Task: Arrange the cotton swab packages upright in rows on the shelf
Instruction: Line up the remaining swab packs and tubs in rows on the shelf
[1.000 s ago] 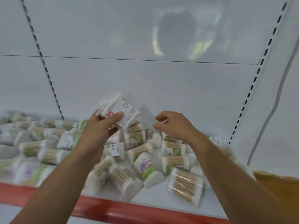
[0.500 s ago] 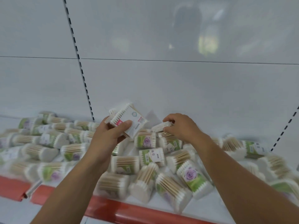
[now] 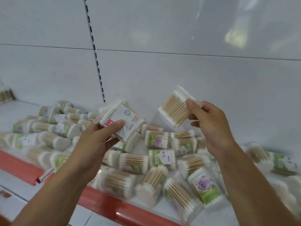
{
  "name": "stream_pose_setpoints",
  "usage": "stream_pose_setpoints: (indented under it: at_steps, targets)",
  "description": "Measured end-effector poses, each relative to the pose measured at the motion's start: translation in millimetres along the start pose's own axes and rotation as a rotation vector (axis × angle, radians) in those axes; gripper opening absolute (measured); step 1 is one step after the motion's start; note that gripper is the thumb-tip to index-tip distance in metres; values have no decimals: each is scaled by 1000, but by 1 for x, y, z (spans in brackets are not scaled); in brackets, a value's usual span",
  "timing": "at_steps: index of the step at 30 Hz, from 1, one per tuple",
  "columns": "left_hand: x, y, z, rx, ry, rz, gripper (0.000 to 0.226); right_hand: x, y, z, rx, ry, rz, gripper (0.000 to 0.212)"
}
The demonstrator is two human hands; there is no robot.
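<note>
Around my hands, the shelf [image 3: 16, 111] carries a loose pile of cotton swab packages [image 3: 156, 159]. Nearly all lie on their sides, and they fill the space from the white back panel [image 3: 179, 70] to the red front rail [image 3: 101, 199]. A slotted strip [image 3: 96, 59] runs up the panel behind the left part of the pile.

My left hand [image 3: 96, 142] has thumb and fingers curled round a labelled flat package [image 3: 123, 118], held just above the pile. My right hand [image 3: 210, 123] pinches a clear flat package [image 3: 175, 110] of wooden swabs by 1 end. It is tilted in the air, near the labelled one but apart from it.

0.5 s ago the right hand was low on the pile, with a package only at its fingertips; now that package is lifted. The left hand's grip looks the same as before.

I cannot count how many packages sit in the left hand's grip. The left part of the pile is blurred, and some packages at the far left edge [image 3: 6, 95] are cut off.
</note>
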State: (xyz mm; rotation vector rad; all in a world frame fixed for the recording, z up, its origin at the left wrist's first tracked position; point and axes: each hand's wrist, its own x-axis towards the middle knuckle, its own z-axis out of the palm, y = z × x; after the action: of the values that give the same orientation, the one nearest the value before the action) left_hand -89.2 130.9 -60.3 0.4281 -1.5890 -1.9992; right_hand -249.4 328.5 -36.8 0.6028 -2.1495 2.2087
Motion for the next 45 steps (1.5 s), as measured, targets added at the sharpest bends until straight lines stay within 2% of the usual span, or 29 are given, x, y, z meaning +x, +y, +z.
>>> stream_pose_setpoints:
  at_steps: [8,12,18,24,25,27,29,36,41,45]
  targets:
    - [-29,31,-107,95,112,73,40,-63,-19,120,160,-186,64,16]
    - [-42,47,-190,175,198,132,35,-104,-28,223,183,-255,68,18]
    - [-62,64,-312,242,309,98,49,-161,-37,376,114,-361,66,31]
    - [-71,88,-410,305,399,70,51,-199,-40,483,97,-726,123,52]
    - [-72,90,-426,319,403,70,50,-201,-38,497,47,-772,123,53]
    - [-69,93,-454,333,424,62,47,-203,-31,524,3,-817,119,37]
    - [-63,94,-481,341,440,43,44,-202,-21,552,47,-809,138,22]
    - [3,94,-580,328,411,7,40,-174,20,657,72,-773,129,29]
    - [78,107,-649,270,376,-36,40,-137,43,723,150,-601,233,13]
    - [132,108,-698,261,401,-21,48,-116,54,775,96,-526,201,9]
